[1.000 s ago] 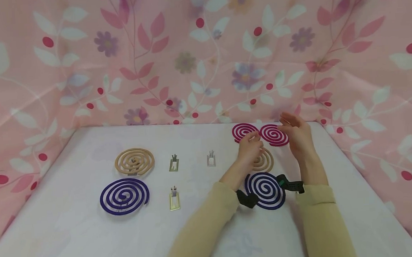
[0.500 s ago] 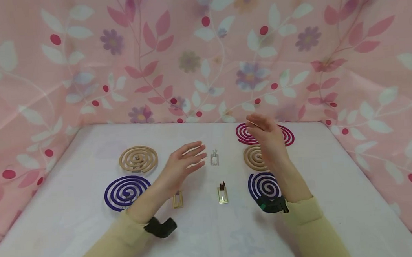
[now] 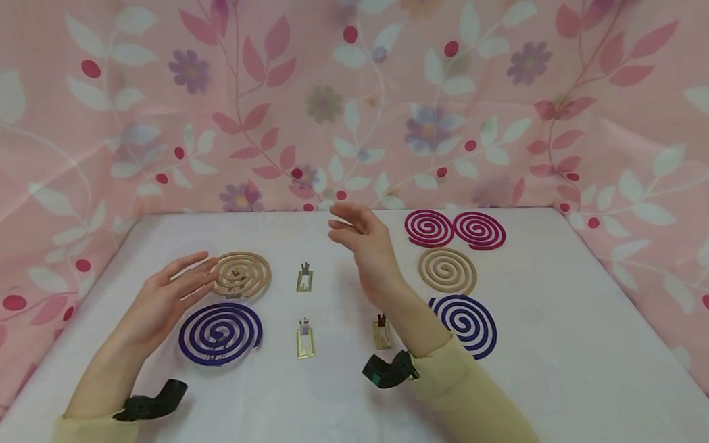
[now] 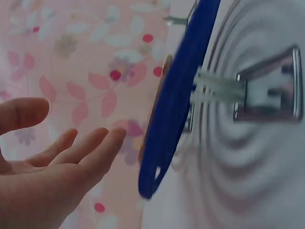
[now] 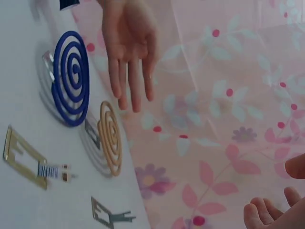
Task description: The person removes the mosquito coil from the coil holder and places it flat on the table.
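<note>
My left hand [image 3: 163,304] hovers at the left with loosely straight fingers, holding nothing. Close by, a tan mosquito coil [image 3: 236,274] and a blue mosquito coil [image 3: 220,333] sit raised on small metal stands. In the left wrist view, the blue coil [image 4: 174,107] appears edge-on, with its stand [image 4: 242,90] beneath. Relaxed and slightly bent, the fingers of my right hand [image 3: 371,254] hang over the table's middle with nothing in them. Around it are a green-gold stand [image 3: 299,287], a gold stand [image 3: 299,352] and another gold stand [image 3: 377,343], partly behind my wrist.
Flat on the right side lie two magenta coils [image 3: 428,228] [image 3: 478,227] touching each other, a tan coil [image 3: 445,270] and a blue coil [image 3: 461,321]. A pink floral cloth [image 3: 321,81] encloses the white table [image 3: 552,372] at the back and sides.
Both hands have swept left, away from the coils lying on the right. The left hand now hovers by the raised coils, the right over the middle stands. The coils look unmoved.
</note>
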Motion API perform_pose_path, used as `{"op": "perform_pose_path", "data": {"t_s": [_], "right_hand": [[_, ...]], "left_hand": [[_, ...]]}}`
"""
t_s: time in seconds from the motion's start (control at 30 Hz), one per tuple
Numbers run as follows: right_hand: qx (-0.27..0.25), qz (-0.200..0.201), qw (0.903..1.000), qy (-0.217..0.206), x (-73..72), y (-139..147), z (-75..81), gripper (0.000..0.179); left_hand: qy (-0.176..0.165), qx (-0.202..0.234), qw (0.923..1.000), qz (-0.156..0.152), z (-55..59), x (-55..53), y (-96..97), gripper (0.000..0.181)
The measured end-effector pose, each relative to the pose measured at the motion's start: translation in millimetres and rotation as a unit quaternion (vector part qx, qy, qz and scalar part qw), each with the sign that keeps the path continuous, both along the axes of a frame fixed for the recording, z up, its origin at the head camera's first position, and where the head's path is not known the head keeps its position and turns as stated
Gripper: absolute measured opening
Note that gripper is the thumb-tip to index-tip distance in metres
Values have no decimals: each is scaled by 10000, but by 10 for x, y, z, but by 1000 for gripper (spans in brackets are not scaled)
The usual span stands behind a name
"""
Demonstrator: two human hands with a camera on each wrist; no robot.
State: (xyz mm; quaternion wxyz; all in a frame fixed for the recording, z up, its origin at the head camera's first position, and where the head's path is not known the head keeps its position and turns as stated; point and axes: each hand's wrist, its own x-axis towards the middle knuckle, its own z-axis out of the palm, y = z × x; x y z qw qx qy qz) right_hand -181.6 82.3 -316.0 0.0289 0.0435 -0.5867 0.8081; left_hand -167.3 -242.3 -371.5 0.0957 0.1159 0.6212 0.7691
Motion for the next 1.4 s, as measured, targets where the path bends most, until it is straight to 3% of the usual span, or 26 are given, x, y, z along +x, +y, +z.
{"op": "perform_pose_path", "data": {"t_s": [0.17, 0.3, 0.47, 0.8, 0.87, 1.03, 1.1, 1.3, 1.4], "right_hand": [[-295, -24, 9988, -388, -112, -323, -57, 38], [-491, -204, 9964, -654, -202, -492, -137, 37], [-655, -132, 9949, -751, -222, -635, -205, 38], [-540, 47, 9918, -1156, -141, -934, -487, 35], [-451, 40, 9917, -1205, -112, -1000, -546, 36], [-96, 20, 9896, -1437, -60, -1088, -639, 43], [-25, 25, 9878, -1559, -64, -1096, -660, 46], [27, 150, 9808, -1943, -113, -1084, -693, 51], [-132, 381, 9764, -2122, -121, -1074, -687, 52]], "left_hand": [[-23, -588, 9979, 271, -91, -72, -341, 28], [-122, -425, 9984, 344, -188, -106, -446, 26], [-179, -294, 9990, 277, -275, -143, -433, 25], [-294, -181, 9988, 355, -319, -158, -375, 26], [-287, -366, 9980, 420, -337, -155, -368, 29], [-341, -1201, 9907, 541, -374, -178, -322, 60], [-330, -1319, 9893, 535, -384, -187, -305, 65], [-289, -870, 9950, 399, -410, -194, -283, 66], [-271, -852, 9953, 372, -406, -186, -274, 66]]}}
